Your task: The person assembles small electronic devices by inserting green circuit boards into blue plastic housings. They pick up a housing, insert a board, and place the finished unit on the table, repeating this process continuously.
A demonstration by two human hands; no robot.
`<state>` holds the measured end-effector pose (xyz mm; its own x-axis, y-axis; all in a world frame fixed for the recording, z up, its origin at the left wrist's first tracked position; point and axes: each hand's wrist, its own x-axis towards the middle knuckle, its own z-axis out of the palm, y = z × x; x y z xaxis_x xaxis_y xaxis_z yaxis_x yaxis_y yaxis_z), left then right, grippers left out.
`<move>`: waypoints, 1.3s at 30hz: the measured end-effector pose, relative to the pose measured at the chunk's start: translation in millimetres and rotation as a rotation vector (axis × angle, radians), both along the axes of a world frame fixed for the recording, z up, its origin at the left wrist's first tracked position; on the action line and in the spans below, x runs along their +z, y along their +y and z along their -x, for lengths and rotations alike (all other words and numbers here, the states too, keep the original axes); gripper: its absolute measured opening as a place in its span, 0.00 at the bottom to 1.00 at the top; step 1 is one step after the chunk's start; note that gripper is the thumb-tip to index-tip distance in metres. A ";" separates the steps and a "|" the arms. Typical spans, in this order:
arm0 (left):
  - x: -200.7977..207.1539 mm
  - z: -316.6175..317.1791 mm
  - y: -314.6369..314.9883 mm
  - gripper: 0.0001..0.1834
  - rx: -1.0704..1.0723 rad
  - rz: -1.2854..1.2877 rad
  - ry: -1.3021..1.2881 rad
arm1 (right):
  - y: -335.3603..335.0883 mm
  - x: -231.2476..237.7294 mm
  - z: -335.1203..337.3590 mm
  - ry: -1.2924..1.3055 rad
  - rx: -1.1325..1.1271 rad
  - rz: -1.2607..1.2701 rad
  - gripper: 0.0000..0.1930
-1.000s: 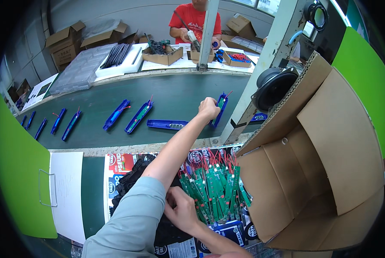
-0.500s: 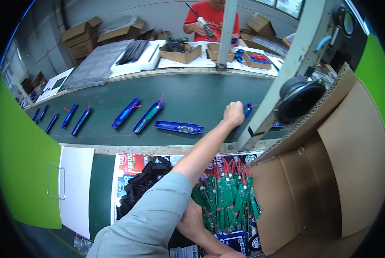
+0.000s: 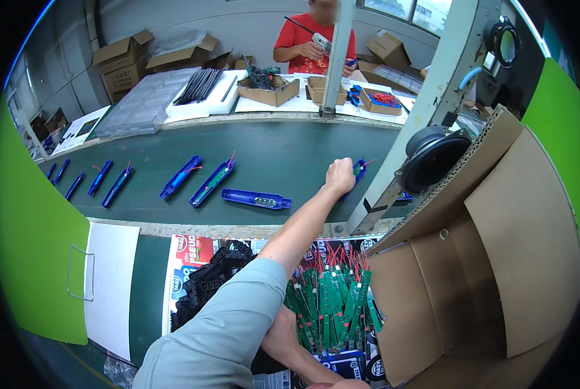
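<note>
My left arm, in a grey-green sleeve, reaches across to the green conveyor belt. There my left hand is closed at a blue plastic housing with a green circuit board and a red wire; the fingertips are hidden behind the hand. Under the left sleeve, my right hand rests low between black plastic parts and a heap of green circuit boards with red wires. Its fingers are covered by the sleeve. To the left of my left hand, a blue housing lies crosswise on the belt.
More blue housings lie along the belt to the left. A metal post with a round black speaker stands at the right, beside an open cardboard box. Across the belt, a person in red holds a tool.
The whole view has shifted slightly. My left hand stays at the same blue housing, and my right hand keeps its place. The person opposite has moved their tool a little to the right.
</note>
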<state>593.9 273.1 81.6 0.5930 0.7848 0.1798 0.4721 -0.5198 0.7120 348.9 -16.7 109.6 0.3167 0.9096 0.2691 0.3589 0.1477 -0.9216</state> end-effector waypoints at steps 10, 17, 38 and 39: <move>-0.9 23.4 26.4 0.17 -0.073 -0.059 0.066 | 2.4 7.9 1.0 -0.022 -0.036 0.014 0.12; 34.0 158.3 88.2 0.24 -0.445 -0.029 0.342 | 6.4 5.1 5.0 0.035 -0.099 -0.048 0.08; 84.4 329.1 -29.7 0.11 -0.256 0.106 -0.086 | 1.4 3.4 -11.2 0.492 -0.074 0.014 0.12; 84.2 334.9 -43.8 0.11 -0.284 0.131 -0.129 | 0.9 9.3 -11.8 0.520 -0.070 -0.007 0.11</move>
